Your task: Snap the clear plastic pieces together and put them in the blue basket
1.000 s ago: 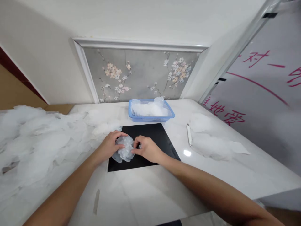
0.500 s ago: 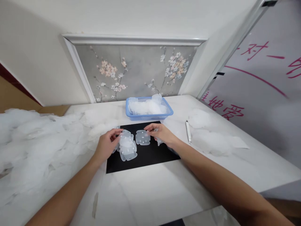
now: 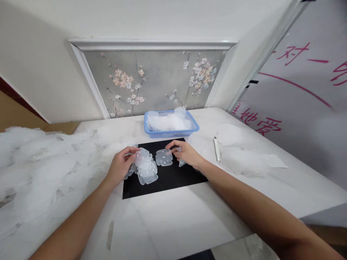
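My left hand [image 3: 121, 165] pinches the left edge of a thin translucent plastic piece [image 3: 143, 157] with rounded tabs, small slots and white dots. That piece overlaps a similar plastic piece [image 3: 148, 174] lying on a black mat [image 3: 165, 184]. Another part of the pile peeks out below my left fingertips. My right hand [image 3: 187, 153] has its fingertips closed on the right edge of a single flat plastic piece [image 3: 163, 157] at the mat's middle. More clear plastic [image 3: 182, 162] shows beneath my right fingers, partly hidden by them.
Behind the mat stands a blue basket [image 3: 171, 134] filled with similar translucent pieces. A large heap of pieces [image 3: 40, 173] covers the table's left side. To the right lie a white pen-like tool [image 3: 217, 150] and smaller piles of pieces [image 3: 244, 160]. A whiteboard [image 3: 298, 97] borders the right.
My left hand has shifted the upper plastic piece slightly left, baring more of the pieces below it. My right hand has barely moved. The view has shifted a little.
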Motion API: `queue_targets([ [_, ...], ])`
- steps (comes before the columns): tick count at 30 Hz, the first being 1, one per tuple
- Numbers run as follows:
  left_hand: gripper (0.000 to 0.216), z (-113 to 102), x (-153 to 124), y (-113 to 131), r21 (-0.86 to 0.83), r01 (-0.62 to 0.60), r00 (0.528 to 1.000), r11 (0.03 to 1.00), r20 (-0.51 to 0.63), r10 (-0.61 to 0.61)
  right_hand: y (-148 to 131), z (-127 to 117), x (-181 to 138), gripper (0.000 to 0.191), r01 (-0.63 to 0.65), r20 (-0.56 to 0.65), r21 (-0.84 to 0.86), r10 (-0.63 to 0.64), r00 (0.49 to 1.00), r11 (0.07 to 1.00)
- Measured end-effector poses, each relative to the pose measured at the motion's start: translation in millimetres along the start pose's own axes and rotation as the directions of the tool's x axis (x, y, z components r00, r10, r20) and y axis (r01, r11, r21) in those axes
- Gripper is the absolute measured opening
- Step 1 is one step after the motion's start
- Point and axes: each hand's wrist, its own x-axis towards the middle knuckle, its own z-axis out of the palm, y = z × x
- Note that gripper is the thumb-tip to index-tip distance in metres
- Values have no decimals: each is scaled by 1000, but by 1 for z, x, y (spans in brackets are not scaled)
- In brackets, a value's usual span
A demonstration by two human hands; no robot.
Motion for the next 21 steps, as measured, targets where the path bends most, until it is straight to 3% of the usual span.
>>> queue_targets([
  [9, 32, 0, 2, -6, -171, 112, 993, 979, 65, -103, -5, 2, -6, 38, 303, 181, -243, -264, 947, 921],
  [11, 35, -2, 1, -6, -136, 116, 990, 984, 97, -103, -7, 3, -7, 34, 331, 227, -276, -273, 935, 902],
  [14, 28, -4, 2, -6, 5, -6, 994, 1000, 111, 6, -9, 5, -8, 18, 345, 284, -290, -264, 922, 893],
  [16, 21, -6, 3, -6, 133, -104, 992, 986, 87, 93, -11, 7, -8, 9, 323, 223, -291, -264, 938, 901],
  [18, 17, -6, 3, -5, 237, -165, 986, 957, 53, 157, -13, 7, -8, 11, 264, 89, -269, -249, 964, 926],
  [21, 14, -4, 1, -2, 213, -200, 978, 956, -10, 207, -17, 8, -8, 21, 133, -54, -118, -140, 989, 984],
])
